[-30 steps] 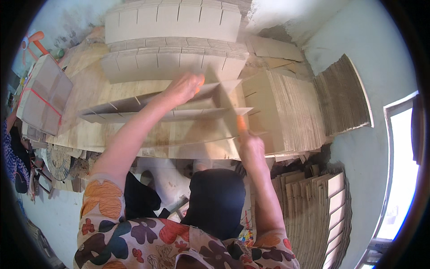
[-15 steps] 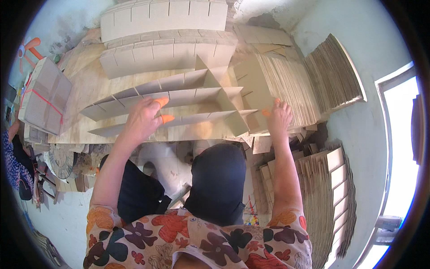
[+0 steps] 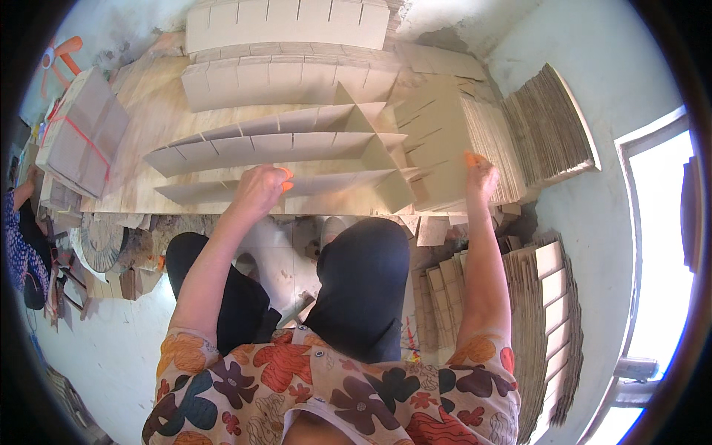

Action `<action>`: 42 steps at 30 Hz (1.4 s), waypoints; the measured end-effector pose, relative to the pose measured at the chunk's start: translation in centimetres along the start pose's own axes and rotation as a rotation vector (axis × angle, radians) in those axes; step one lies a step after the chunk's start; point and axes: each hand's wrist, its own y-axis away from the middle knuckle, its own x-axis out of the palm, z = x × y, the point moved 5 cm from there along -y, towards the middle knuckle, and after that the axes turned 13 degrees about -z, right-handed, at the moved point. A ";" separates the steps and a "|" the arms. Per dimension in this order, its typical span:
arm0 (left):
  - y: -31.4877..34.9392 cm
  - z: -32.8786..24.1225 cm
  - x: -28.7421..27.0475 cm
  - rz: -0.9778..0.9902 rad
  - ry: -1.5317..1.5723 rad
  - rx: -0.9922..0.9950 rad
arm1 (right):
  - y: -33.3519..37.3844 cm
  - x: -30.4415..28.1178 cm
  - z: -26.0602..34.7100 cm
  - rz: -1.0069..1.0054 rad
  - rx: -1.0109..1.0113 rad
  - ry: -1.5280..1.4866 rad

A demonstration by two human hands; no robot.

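A partly joined cardboard divider stands on the wooden table, with several long slotted strips running left to right and one cross strip (image 3: 393, 185) set through their right ends. My left hand (image 3: 259, 189) is closed at the near long strip (image 3: 334, 185), its fingers pinched together at the top edge. Orange covers are on its fingertips. Over at the right, my right hand (image 3: 482, 176) pinches the right edge of a slotted cardboard sheet (image 3: 434, 133), which lies tilted over the left side of a stack of sheets (image 3: 493, 137). Its fingertips also wear orange covers.
Rows of slotted strips (image 3: 289, 85) stand along the back of the table (image 3: 141, 141). A tied cardboard bundle (image 3: 85, 133) stands at the left, near an orange fan (image 3: 59, 59). More cardboard stacks (image 3: 549, 126) stand right and lower right. Another person (image 3: 26, 237) is at far left.
My left hand has closed its spread fingers and shifted slightly right. The right hand has moved right and slightly down, pinching the sheet, which now covers more of the stack's left side.
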 end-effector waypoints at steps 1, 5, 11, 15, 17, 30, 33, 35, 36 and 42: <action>0.2 0.1 0.0 -0.078 0.064 0.038 | -0.4 -0.6 0.4 -0.079 -0.043 -0.055; 0.1 -0.6 0.9 0.167 -0.084 -0.053 | -1.5 -5.8 6.2 -0.164 -0.174 -0.315; -0.4 -1.2 1.1 0.058 0.060 -0.054 | 1.5 -7.5 14.9 0.266 -0.283 -0.494; -0.8 -1.8 1.3 0.024 0.104 -0.011 | 3.1 -5.1 14.9 0.429 -0.241 -0.602; -0.9 -1.7 1.5 0.026 0.090 -0.002 | 3.8 -4.1 14.9 0.462 -0.236 -0.619; -6.1 0.3 1.1 -0.267 -0.085 0.219 | 6.0 -3.2 16.2 0.554 -0.296 -0.476; -6.8 2.5 2.4 -0.075 -0.253 0.101 | 6.0 -2.6 15.8 0.530 -0.325 -0.498; -6.7 3.1 3.2 0.055 -0.269 0.004 | 6.0 -1.8 14.9 0.518 -0.260 -0.679; -6.6 2.9 3.2 0.066 -0.235 -0.013 | 6.0 -1.6 14.5 0.515 -0.260 -0.695; -5.8 3.2 3.2 0.005 -0.142 -0.008 | 6.4 -2.5 15.8 0.604 -0.364 -0.481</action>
